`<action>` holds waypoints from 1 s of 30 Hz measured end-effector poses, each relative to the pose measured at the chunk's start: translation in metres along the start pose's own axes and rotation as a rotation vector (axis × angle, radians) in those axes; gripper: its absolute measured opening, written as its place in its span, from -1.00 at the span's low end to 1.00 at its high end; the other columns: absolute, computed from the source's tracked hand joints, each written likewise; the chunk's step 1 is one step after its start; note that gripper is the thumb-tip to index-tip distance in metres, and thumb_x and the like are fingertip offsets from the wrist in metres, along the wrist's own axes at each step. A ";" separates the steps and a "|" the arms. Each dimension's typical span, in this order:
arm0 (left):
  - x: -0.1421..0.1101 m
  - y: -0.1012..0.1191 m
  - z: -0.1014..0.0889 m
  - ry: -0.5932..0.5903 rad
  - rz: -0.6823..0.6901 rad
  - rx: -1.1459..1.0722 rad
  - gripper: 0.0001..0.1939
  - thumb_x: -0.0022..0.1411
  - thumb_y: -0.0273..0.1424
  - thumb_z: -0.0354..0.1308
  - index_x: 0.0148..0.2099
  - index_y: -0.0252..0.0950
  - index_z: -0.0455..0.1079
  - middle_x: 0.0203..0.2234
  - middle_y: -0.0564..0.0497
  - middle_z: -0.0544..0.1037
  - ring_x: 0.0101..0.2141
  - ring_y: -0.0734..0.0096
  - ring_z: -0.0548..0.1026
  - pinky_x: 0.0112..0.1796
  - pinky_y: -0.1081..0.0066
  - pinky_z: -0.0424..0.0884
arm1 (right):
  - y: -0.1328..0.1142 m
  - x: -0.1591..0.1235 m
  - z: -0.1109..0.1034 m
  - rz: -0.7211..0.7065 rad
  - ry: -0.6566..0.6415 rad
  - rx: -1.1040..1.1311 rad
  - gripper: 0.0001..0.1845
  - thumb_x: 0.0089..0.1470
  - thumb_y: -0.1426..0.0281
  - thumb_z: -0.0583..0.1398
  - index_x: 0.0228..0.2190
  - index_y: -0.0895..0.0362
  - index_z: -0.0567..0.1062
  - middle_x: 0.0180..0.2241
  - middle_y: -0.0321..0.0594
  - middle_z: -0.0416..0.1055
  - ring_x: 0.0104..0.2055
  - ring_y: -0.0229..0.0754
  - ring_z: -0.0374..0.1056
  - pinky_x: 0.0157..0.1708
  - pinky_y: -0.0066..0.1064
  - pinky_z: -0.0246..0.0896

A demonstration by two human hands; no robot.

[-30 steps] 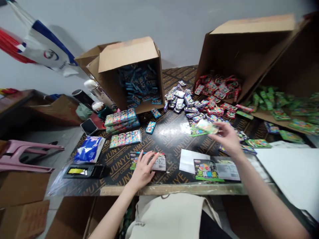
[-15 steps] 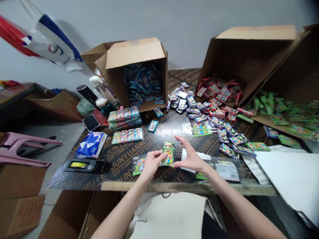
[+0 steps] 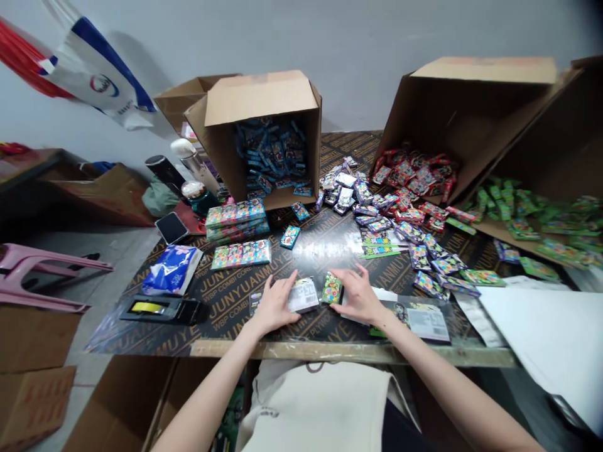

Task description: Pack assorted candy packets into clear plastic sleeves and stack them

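My left hand [image 3: 276,304] lies with fingers and thumb spread over a flat printed plastic sleeve [image 3: 304,296]. The sleeve's pale barcode side shows to the right of the palm. Just across from it, my right hand [image 3: 360,296] has its thumb and fingers around the ends of a small green candy packet [image 3: 332,287], low over the dark board. Under and beside the right wrist are more printed sleeves [image 3: 426,320], partly covered by the forearm. Two small blue packets [image 3: 290,236] lie farther back.
Open cartons hold blue packets [image 3: 276,154], red packets [image 3: 419,172] and green packets [image 3: 518,201]. Purple packets [image 3: 362,194] spread across the middle. To the left are stacked sets of packets [image 3: 238,216], a tissue pack [image 3: 172,270] and a tape dispenser [image 3: 162,309]. White sheets [image 3: 537,333] lie at right.
The green packet has passed from my left hand to my right and sits slightly farther right. My left hand has opened and moved left onto the sleeve, whose barcode side now shows.
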State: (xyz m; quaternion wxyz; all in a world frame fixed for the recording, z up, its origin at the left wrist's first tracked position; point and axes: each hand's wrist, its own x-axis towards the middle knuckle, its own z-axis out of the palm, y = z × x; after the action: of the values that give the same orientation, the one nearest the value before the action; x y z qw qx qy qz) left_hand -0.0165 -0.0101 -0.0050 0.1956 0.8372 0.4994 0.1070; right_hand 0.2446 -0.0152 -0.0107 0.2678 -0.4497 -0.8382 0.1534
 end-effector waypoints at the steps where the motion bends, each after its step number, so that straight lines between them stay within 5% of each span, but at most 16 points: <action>1: -0.001 0.000 -0.001 0.009 0.016 -0.010 0.08 -0.24 -0.30 0.28 0.27 -0.28 -0.22 -0.05 -0.13 0.35 -0.02 0.14 0.29 0.13 -0.01 -0.20 | -0.001 0.001 0.000 -0.006 -0.034 0.027 -0.16 -0.22 0.24 0.25 0.10 0.10 0.10 -0.01 -0.02 0.29 0.02 0.08 0.19 0.10 0.02 -0.42; 7: -0.005 0.016 -0.016 0.008 0.121 -0.182 0.08 -0.26 -0.34 0.29 0.27 -0.20 -0.21 -0.05 -0.08 0.33 -0.03 0.15 0.29 0.12 0.04 -0.10 | -0.006 0.014 -0.011 -0.144 -0.229 0.355 -0.03 -0.29 0.26 0.32 0.14 0.05 0.04 0.12 -0.06 0.14 0.10 0.05 0.12 0.14 -0.03 -0.38; 11: 0.004 0.019 -0.019 0.282 -0.101 -0.408 -0.02 -0.28 -0.33 0.33 0.22 -0.18 0.01 -0.09 -0.07 0.31 -0.07 0.14 0.30 -0.02 0.16 0.21 | -0.017 0.035 -0.008 0.139 0.083 0.770 -0.07 -0.21 0.27 0.32 0.14 -0.03 0.00 0.10 -0.09 0.16 0.10 0.00 0.14 0.07 -0.09 -0.05; 15: 0.021 0.027 -0.007 0.497 -0.325 -0.998 -0.44 -0.10 -0.27 0.27 0.00 -0.29 0.33 -0.26 -0.05 0.44 -0.26 0.31 0.42 -0.20 0.32 0.33 | -0.045 0.067 0.005 0.543 0.369 1.276 -0.28 -0.04 0.18 0.20 0.10 -0.03 0.02 -0.25 -0.22 0.44 -0.27 -0.13 0.41 -0.25 -0.26 0.29; 19: 0.029 0.053 0.007 0.577 -0.380 -1.502 -0.65 -0.01 -0.24 0.21 -0.19 -0.35 0.42 -0.35 -0.03 0.52 -0.33 0.39 0.46 -0.26 0.40 0.35 | -0.065 0.089 0.012 0.742 0.533 1.372 -0.54 -0.14 0.23 0.24 -0.16 0.06 0.28 -0.53 -0.37 0.40 -0.50 -0.20 0.36 -0.48 -0.41 0.27; 22: 0.029 0.067 0.007 0.657 -0.487 -1.731 -0.66 -0.01 -0.16 0.19 -0.37 -0.39 0.43 -0.51 -0.01 0.53 -0.43 0.40 0.48 -0.35 0.43 0.37 | -0.071 0.090 0.011 0.764 0.492 1.344 -0.57 -0.26 0.39 0.26 -0.26 0.08 0.29 -0.62 -0.42 0.37 -0.56 -0.21 0.32 -0.55 -0.45 0.22; 26: 0.032 0.064 -0.006 0.612 -0.655 -1.798 -0.74 -0.11 -0.25 0.25 -0.46 -0.35 0.38 -0.60 0.09 0.48 -0.56 0.52 0.43 -0.44 0.50 0.34 | -0.071 0.081 0.005 0.752 0.408 1.396 -0.50 -0.28 0.41 0.23 -0.21 0.05 0.22 -0.54 -0.37 0.45 -0.50 -0.15 0.38 -0.49 -0.38 0.25; 30: 0.039 0.054 -0.020 0.487 -0.656 -1.754 -0.81 -0.16 -0.34 0.20 -0.46 -0.36 0.41 -0.61 0.08 0.48 -0.58 0.52 0.42 -0.47 0.49 0.33 | -0.064 0.078 0.000 0.790 0.374 1.520 -0.55 -0.19 0.32 0.16 -0.19 0.04 0.17 -0.45 -0.28 0.49 -0.37 -0.05 0.43 -0.39 -0.25 0.28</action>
State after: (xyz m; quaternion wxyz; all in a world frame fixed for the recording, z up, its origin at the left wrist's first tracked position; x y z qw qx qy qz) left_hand 0.0373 0.0061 0.0358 0.6622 0.1673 0.4776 0.5525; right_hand 0.1664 0.0151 0.0457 0.5551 -0.4248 -0.2343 0.6756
